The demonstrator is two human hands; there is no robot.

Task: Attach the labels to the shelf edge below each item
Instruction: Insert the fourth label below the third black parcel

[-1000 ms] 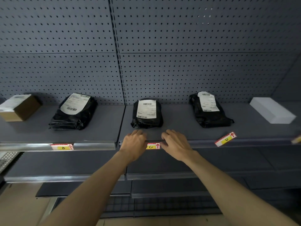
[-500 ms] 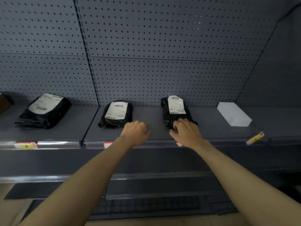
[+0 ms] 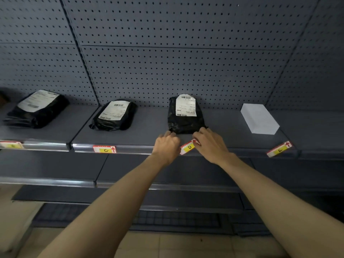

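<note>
A tilted red-and-yellow label marked D (image 3: 188, 147) lies at the shelf edge (image 3: 134, 149) below a black parcel (image 3: 185, 116). My right hand (image 3: 210, 144) holds its upper right end with the fingers. My left hand (image 3: 166, 146) is curled at the label's left end, touching it. Label C (image 3: 104, 149) sits flat in the edge strip below another black parcel (image 3: 114, 115). Label E (image 3: 279, 149) rests tilted on the shelf below a white box (image 3: 258, 118).
A third black parcel (image 3: 37, 108) lies at the far left, with a blurred label (image 3: 11, 145) under it. Grey pegboard (image 3: 167, 62) backs the shelf. A lower shelf (image 3: 55, 180) juts out below, and tiled floor (image 3: 176, 244) shows at the bottom.
Both hands have left label C, which stays flat in the edge strip, and moved right to label D. The view has shifted right with them.
</note>
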